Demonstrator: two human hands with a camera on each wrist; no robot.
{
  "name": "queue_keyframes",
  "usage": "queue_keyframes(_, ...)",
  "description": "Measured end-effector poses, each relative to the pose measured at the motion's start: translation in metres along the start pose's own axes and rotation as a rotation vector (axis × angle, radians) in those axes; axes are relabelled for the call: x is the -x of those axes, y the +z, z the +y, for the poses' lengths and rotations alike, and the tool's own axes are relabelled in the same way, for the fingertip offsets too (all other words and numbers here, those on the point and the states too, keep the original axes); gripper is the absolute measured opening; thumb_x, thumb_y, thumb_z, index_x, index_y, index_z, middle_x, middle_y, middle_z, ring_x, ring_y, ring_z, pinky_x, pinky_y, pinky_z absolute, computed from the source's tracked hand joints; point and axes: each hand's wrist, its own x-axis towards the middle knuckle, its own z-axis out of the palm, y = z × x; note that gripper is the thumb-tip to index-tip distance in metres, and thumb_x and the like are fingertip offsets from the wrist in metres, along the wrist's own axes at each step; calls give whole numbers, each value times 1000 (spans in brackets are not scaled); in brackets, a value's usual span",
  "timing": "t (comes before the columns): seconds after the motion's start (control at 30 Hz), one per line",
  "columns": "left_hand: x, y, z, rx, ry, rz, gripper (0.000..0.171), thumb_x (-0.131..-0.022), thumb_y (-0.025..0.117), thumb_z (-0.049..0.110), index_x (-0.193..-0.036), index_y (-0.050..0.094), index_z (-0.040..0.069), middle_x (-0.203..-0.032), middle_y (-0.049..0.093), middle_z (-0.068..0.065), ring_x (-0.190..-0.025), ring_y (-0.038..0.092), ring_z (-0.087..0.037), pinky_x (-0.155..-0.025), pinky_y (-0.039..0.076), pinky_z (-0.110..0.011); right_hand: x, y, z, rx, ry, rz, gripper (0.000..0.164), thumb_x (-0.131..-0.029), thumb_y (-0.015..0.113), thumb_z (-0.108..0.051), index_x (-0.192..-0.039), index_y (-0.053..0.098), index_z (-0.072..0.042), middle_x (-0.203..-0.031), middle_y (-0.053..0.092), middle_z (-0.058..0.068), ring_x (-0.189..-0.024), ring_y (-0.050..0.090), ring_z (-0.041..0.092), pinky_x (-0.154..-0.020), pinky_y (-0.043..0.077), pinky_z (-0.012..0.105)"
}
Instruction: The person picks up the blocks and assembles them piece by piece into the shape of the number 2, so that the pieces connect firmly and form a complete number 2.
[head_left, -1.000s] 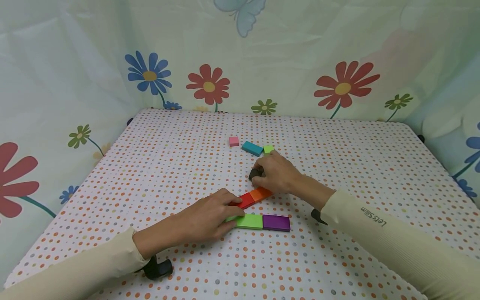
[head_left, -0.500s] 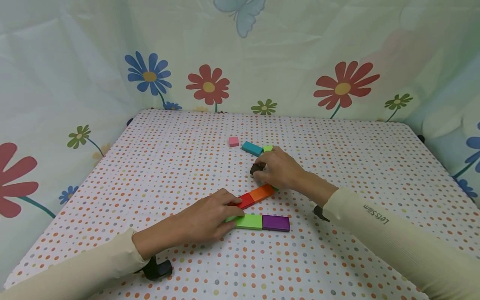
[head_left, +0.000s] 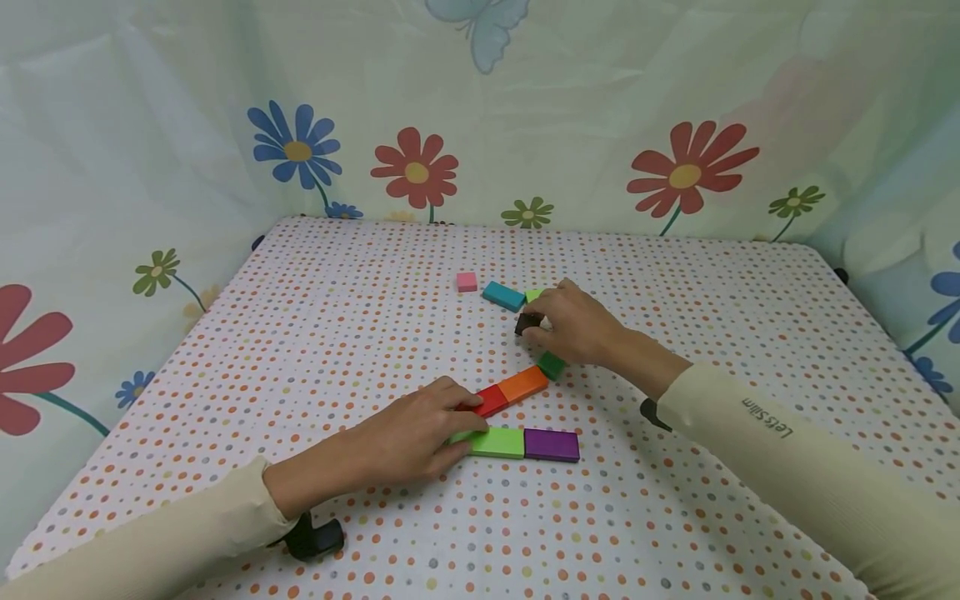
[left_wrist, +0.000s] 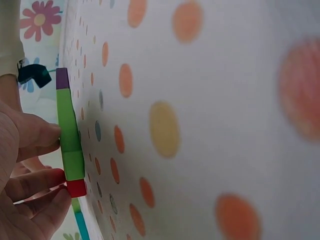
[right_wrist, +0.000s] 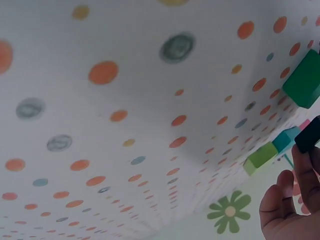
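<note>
- While the left hand [head_left: 420, 429], fingers parted, touches a red block [head_left: 492, 401], the right hand [head_left: 577, 325] pinches a black block [head_left: 528, 322].
- Dark-green block [head_left: 551, 365] sits near it, toward the counter [head_left: 712, 508]'s near edge.

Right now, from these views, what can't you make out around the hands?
Red block: head view, left end hidden under the left hand.
Near green row: head view, left end covered by the same hand.
Far lime block: head view, partly behind the right hand.
Black block and dark green block: right wrist view, cut off by the right edge.
Closest dots: left wrist view, blurred.
</note>
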Motion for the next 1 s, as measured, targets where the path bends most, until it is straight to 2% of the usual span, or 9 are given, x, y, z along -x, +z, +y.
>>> queue_keyframes(0.17, -1, 0, 0, 1, 3, -2, 26, -96, 70, 20, -121, 74, 14, -131, 65, -8, -121, 57, -22, -101, 51, -34, 1, -1, 6, 28, 15, -21, 37, -96, 69, -20, -129, 69, -3, -117, 70, 12, -104, 51, 30, -82, 48, 41)
queue_keyframes(0.33, 0, 0, -1, 12, 3, 0, 25, -96, 69, 20, -120, 74, 14, -131, 65, -7, -121, 56, -22, -101, 50, -35, 4, -1, 11, 44, 26, -36, 40, -97, 68, -20, -133, 66, -2, -123, 68, 15, -108, 51, 31, -84, 49, 43)
queue_keyframes(0.5, 0, 0, -1, 13, -2, 9, 26, -96, 70, 20, -121, 74, 14, -131, 65, -8, -122, 56, -22, -101, 51, -35, 6, -3, 14, 54, 40, -44, 40, -97, 68, -20, -133, 66, -2, -127, 66, 16, -113, 51, 32, -90, 49, 45)
queue_keyframes(0.67, 0, 0, -1, 16, -7, 7, 26, -96, 70, 20, -121, 74, 14, -132, 64, -8, -122, 56, -22, -101, 51, -35, 8, -4, 17, 61, 50, -49, 39, -97, 68, -20, -132, 67, -2, -125, 67, 15, -111, 51, 31, -88, 50, 44)
queue_keyframes(1.0, 0, 0, 0, 24, -7, 11, 26, -96, 70, 19, -121, 74, 13, -131, 65, -8, -122, 56, -23, -101, 51, -36, 15, -2, 25, 73, 27, -54, 35, -96, 71, -18, -126, 70, -1, -122, 69, 16, -110, 54, 33, -93, 49, 47)
